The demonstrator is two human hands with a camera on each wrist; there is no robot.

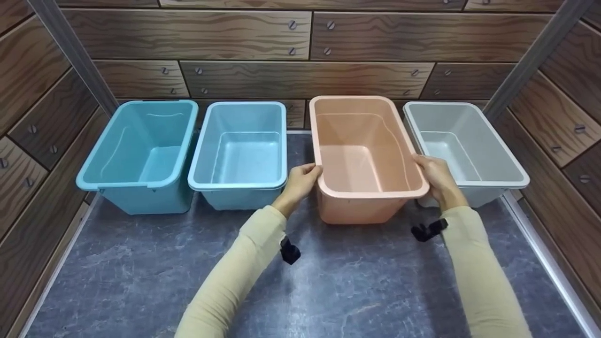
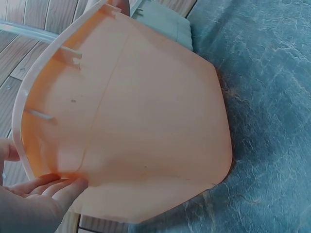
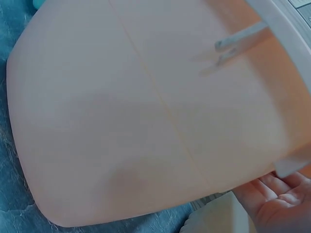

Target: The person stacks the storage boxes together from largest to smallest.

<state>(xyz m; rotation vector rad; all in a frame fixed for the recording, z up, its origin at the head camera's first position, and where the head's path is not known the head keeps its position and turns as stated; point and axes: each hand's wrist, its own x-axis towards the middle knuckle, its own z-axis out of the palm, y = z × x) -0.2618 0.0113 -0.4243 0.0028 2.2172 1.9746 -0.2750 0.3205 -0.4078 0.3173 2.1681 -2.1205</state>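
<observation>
Peach bin [image 1: 357, 209], between light-blue bin [image 1: 238, 198] and grey bin [image 1: 481, 193]; rim clamped by left hand [image 1: 300, 183] on one long side, right hand [image 1: 436, 177] on the other; teal bin [image 1: 150, 201], far left.

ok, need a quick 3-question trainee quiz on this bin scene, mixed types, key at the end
1. Which bin do the left grip and right grip hold by its rim?
2. True or false: the gray bin is at the far right of the row.
3. Fill in the colour: next to the teal bin comes the ___ bin.

Key:
1. The orange bin.
2. True.
3. Light blue, as in the light blue bin.
</observation>
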